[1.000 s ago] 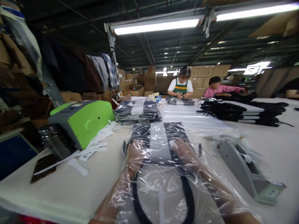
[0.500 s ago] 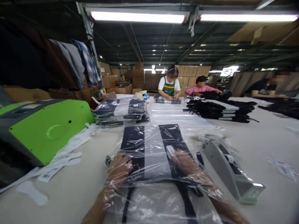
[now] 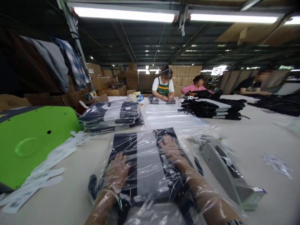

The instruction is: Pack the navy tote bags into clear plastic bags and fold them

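Note:
Both my hands are inside a clear plastic bag (image 3: 187, 139) that lies on the table in front of me. In it is a folded dark garment (image 3: 142, 156) with a grey centre panel. My left hand (image 3: 116, 171) rests flat on the garment's near left part with the fingers spread. My right hand (image 3: 172, 147) lies flat farther in on the right dark panel, fingers stretched forward. The plastic covers both forearms.
A green machine (image 3: 30, 140) stands at the left with white tags (image 3: 47, 162) beside it. Behind are a stack of bagged garments (image 3: 112, 115), flat clear bags (image 3: 168, 117) and black garments (image 3: 211, 107). A grey tape dispenser (image 3: 225, 170) sits at the right. Three people work at the far end.
Both hands have slid deeper into the bag, the right one farthest, and the garment has gone in with them. My view has shifted right and closer to the table.

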Motion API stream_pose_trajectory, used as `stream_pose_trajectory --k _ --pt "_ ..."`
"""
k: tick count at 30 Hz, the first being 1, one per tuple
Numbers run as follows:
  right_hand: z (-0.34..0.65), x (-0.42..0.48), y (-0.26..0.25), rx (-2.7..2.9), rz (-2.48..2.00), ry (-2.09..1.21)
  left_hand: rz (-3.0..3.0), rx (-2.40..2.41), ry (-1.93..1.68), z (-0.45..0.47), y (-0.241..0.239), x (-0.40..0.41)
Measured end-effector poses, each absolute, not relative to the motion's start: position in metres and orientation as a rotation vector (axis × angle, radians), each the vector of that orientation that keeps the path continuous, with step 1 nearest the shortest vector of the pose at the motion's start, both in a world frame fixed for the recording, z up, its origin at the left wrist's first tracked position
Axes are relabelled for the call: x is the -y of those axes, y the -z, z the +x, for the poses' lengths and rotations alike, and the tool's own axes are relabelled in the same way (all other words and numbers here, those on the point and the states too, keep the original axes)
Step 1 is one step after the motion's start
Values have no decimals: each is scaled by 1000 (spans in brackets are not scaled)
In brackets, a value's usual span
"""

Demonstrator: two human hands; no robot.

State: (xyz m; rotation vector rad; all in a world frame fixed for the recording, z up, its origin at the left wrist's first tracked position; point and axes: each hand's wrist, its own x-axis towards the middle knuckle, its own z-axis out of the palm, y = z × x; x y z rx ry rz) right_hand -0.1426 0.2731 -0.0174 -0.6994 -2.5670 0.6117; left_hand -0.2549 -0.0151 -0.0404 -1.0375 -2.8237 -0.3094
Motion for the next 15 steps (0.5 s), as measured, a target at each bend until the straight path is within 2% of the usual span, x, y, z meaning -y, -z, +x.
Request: stream_pose_trajectory --k 9,15 --pt "-169 -331 53 2603 -866 -571 -955 2943 143 -250 39 12" --pt "-165 -348 37 2538 -857 -667 -1067 2838 260 -273 42 -16"
